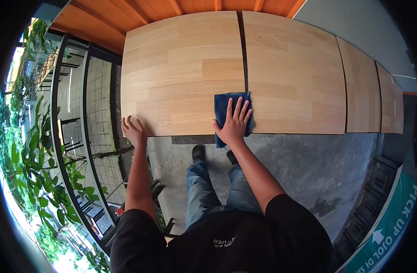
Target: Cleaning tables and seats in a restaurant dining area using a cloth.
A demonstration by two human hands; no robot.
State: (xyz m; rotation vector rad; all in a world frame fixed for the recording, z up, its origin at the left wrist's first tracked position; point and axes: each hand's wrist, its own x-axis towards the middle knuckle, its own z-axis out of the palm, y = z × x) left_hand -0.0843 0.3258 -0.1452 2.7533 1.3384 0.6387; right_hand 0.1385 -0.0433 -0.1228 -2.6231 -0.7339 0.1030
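Under my right hand (pixel 234 124) a folded dark blue cloth (pixel 222 102) lies flat across the near right corner of a pale wooden tabletop (pixel 181 68). Its right edge reaches over the narrow gap to the neighbouring tabletop (pixel 293 78), and its lower end hangs past the front edge. My palm presses on the cloth with the fingers spread. At the near left corner of the same tabletop, my left hand (pixel 134 131) holds nothing; its fingers are apart and slightly bent.
An orange slatted panel (pixel 181 6) borders the tables at the back. More wooden tabletops (pixel 362 82) continue to the right. On the left stand a dark metal railing (pixel 56 102) and leafy plants (pixel 41 157). A green banner with writing (pixel 382 232) is at lower right, above grey concrete floor (pixel 297 163).
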